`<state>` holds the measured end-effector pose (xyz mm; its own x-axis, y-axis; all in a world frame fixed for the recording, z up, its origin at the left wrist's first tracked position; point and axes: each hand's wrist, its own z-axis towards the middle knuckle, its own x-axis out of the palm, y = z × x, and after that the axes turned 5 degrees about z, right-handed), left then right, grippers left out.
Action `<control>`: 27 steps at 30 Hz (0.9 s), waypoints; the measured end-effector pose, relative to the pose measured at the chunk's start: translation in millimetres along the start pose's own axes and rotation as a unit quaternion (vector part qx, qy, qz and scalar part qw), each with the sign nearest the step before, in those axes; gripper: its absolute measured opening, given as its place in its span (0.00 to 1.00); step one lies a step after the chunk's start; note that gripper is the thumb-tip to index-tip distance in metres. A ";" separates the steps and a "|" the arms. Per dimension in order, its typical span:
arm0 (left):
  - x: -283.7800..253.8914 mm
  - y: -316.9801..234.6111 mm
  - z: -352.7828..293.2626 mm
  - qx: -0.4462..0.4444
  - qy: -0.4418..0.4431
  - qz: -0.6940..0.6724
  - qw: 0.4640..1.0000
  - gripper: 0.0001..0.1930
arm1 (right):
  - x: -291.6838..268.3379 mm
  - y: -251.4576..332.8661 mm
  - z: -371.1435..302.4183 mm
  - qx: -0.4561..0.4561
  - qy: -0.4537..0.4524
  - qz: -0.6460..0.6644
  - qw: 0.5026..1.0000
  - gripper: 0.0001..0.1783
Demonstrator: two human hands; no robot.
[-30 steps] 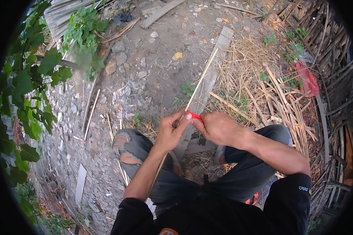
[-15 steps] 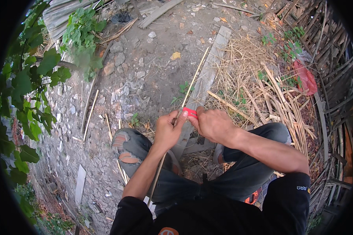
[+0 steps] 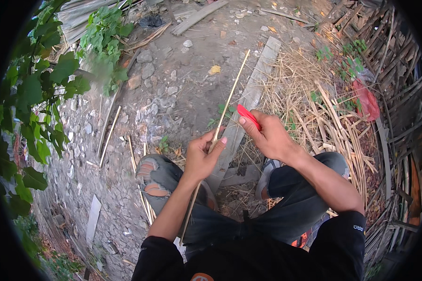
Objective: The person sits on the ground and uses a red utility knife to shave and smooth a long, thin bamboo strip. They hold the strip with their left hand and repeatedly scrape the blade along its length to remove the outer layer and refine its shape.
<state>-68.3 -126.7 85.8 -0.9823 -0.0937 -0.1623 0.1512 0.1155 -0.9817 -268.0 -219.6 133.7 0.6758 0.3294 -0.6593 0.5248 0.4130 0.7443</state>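
A long, thin bamboo strip (image 3: 233,93) slants from above my lap up and away over the ground. My left hand (image 3: 202,154) is closed around its middle, the thumb lying along it, and its lower part passes beside my left forearm. To the right, a little apart from the strip, my right hand (image 3: 273,136) grips a red cutter (image 3: 249,117). Its red body points up and left out of my fist; I cannot make out the blade. A weathered wooden plank (image 3: 260,70) lies on the ground beneath and between my hands.
Straw-like shavings (image 3: 290,84) and split bamboo pieces (image 3: 342,122) are heaped at the right, near a red plastic bag (image 3: 366,100). Stacked sticks (image 3: 403,117) line the right side. Stones and loose strips lie at the left, below leafy branches (image 3: 33,93). My bent knees flank the work.
My right hand with the red cutter has moved off the strip, up and to the right. My left hand still holds the strip in nearly the same place.
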 end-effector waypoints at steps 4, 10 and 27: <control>-6.3 -1.0 -5.1 0.004 0.037 -0.043 0.998 0.24 | -0.1 11.1 1.0 0.098 0.053 0.179 0.978 0.20; 6.2 -15.1 -6.1 0.042 0.074 -0.017 0.996 0.25 | 7.2 0.5 4.6 0.074 0.055 0.226 0.970 0.20; -0.1 2.4 -4.0 -0.051 0.082 -0.155 0.983 0.19 | 9.6 12.4 -2.5 -0.051 0.071 -0.172 0.981 0.33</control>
<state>-68.3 -122.4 83.8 -0.9855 0.0202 0.1686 -0.1609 0.2054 -0.9654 -256.3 -209.2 136.4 0.3844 0.2679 -0.8834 0.6498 0.6013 0.4651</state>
